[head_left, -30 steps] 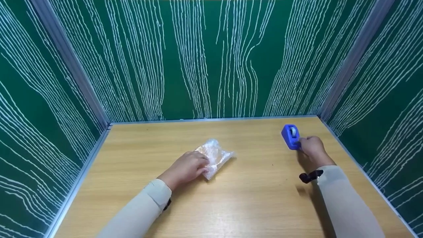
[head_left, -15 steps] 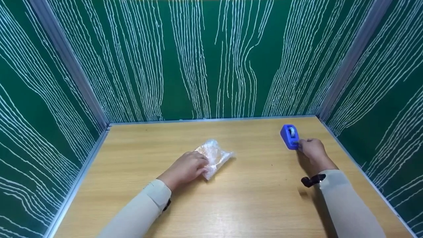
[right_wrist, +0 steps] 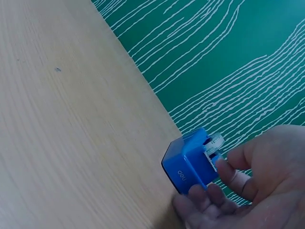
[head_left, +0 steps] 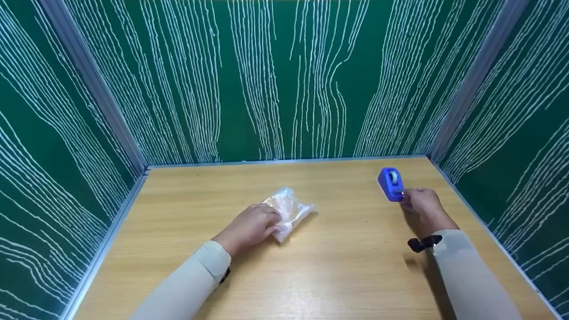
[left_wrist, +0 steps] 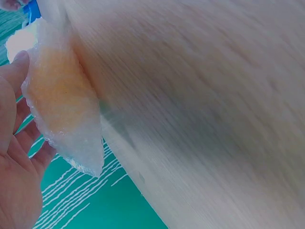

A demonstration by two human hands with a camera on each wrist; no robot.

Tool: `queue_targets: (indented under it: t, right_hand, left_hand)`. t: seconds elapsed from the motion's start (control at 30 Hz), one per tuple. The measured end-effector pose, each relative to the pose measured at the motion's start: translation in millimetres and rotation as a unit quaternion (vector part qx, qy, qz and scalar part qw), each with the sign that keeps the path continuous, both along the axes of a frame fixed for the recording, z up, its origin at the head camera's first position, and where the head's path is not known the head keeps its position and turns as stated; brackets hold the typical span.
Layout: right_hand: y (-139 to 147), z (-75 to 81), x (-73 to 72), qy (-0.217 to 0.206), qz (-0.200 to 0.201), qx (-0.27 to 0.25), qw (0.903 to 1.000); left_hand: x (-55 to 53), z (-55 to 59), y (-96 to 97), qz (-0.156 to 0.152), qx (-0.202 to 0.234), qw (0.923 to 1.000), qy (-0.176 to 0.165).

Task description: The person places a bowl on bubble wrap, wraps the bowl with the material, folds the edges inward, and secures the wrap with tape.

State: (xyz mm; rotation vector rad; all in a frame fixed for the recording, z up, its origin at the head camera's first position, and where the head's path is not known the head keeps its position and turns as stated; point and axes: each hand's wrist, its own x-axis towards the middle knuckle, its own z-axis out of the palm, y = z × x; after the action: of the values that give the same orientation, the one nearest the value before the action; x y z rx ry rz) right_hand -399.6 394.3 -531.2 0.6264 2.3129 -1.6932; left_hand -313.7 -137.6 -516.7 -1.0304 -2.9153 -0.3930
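A piece of bubble wrap (head_left: 289, 209) lies mid-table, with something orange showing through it in the left wrist view. My left hand (head_left: 253, 224) holds its near left side, thumb on one face and fingers on the other. To the right stands a blue tape dispenser (head_left: 391, 184) with a roll of clear tape (right_wrist: 215, 142) in it. At the dispenser's front, beside the toothed cutter, my right hand (head_left: 424, 204) pinches with thumb and forefinger, apparently on the tape's end. The clear strip itself is hard to see. The other right fingers curl close to the dispenser's front.
The wooden table (head_left: 329, 266) is bounded by green panels (head_left: 284, 89) with white wavy lines at the back and both sides. Grey metal posts (head_left: 95, 80) stand at the corners. Dark wrist straps sit at both cuffs.
My right hand has shifted slightly down and to the right at the dispenser's front, its wrist turning a little. The left hand and the bubble wrap have stayed put.
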Motion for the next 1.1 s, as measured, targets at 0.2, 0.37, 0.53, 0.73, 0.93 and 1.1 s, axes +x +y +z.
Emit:
queue_targets:
  t: [0.2, 0.37, 0.53, 0.73, 0.93, 1.1]
  right_hand:
    - [0.7, -3.4, 1.5, -0.01, 0.007, 0.021, 0.9997]
    - [0.0, -1.3, 4.1, -0.03, 0.005, 0.018, 0.9994]
    - [2.0, -0.8, 7.1, -0.03, 0.016, 0.017, 0.9993]
    - [5.2, -3.2, 5.7, -0.024, 0.041, 0.015, 0.9988]
    - [7.9, -3.4, 2.7, -0.046, 0.046, -0.005, 0.9979]
    - [10.0, -2.1, 3.3, -0.067, 0.051, -0.019, 0.9963]
  left_hand:
    - [-1.2, -2.2, 0.2, 0.003, -0.001, 1.0, -0.004]
    - [-1.7, -4.5, 1.1, 0.006, -0.003, 1.0, -0.005]
    - [-0.8, -5.1, 1.9, -0.003, -0.003, 1.0, 0.009]
    - [1.4, -3.7, 1.2, 0.002, 0.006, 0.9999, 0.01]
    - [1.4, -2.0, 1.0, 0.011, 0.002, 0.9999, 0.0]
    - [1.3, -1.1, 1.5, 0.01, 0.001, 0.9999, -0.002]
